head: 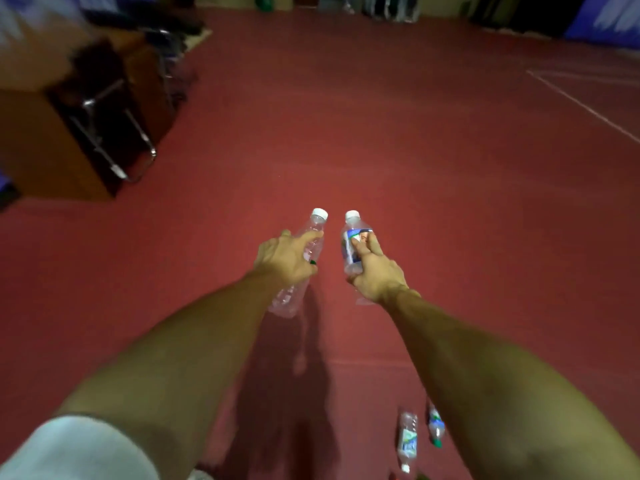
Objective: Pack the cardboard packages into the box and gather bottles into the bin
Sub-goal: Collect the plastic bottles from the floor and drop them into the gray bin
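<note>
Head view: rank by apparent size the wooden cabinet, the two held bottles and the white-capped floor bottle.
1. wooden cabinet
2. unlabelled bottle and labelled bottle: alike, both partly covered
3. white-capped floor bottle

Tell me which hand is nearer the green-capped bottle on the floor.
Right. The green-capped bottle lies beside the right forearm, behind the right hand, which grips a labelled bottle; the left hand, gripping a clear bottle, is farther off to the left.

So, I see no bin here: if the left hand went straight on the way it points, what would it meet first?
Nothing close, it seems. Past the left hand and its bottle lies only bare red floor; depth is hard to judge.
</note>
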`<state>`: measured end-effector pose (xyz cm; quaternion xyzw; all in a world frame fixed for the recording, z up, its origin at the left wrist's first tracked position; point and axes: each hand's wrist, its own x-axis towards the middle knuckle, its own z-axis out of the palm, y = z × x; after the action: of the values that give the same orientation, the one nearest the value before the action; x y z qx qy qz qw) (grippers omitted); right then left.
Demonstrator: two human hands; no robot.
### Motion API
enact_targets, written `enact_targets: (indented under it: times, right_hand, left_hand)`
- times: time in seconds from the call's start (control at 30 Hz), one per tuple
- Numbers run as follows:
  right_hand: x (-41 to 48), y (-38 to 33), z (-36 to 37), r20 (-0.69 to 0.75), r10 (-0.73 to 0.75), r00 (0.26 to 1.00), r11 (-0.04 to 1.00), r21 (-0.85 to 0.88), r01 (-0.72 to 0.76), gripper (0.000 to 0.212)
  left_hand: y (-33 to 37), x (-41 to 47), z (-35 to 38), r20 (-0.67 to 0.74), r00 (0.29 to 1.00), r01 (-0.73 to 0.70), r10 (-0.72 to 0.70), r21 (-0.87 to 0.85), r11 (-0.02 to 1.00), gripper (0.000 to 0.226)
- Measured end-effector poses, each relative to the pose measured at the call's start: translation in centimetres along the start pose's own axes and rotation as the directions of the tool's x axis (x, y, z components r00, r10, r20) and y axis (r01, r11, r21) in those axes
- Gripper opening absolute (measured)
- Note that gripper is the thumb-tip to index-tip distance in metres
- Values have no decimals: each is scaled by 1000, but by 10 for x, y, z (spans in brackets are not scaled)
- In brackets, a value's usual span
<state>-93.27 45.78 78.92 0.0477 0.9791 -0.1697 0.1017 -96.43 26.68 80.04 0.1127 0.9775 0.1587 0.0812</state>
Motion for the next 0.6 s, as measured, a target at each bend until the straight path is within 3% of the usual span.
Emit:
enact_targets:
  times: [0.23, 0.6]
  right_hand:
    - [80, -201, 26, 71, -318, 946, 946, -45, 321, 69]
    - [160, -463, 103, 208, -586, 783, 795, -38, 605, 74]
  left_hand:
    - [-175, -11, -93, -115, 959, 266, -261, 30, 964, 69]
    - [-424, -43, -173, -187, 793, 590, -580, -5, 808, 68]
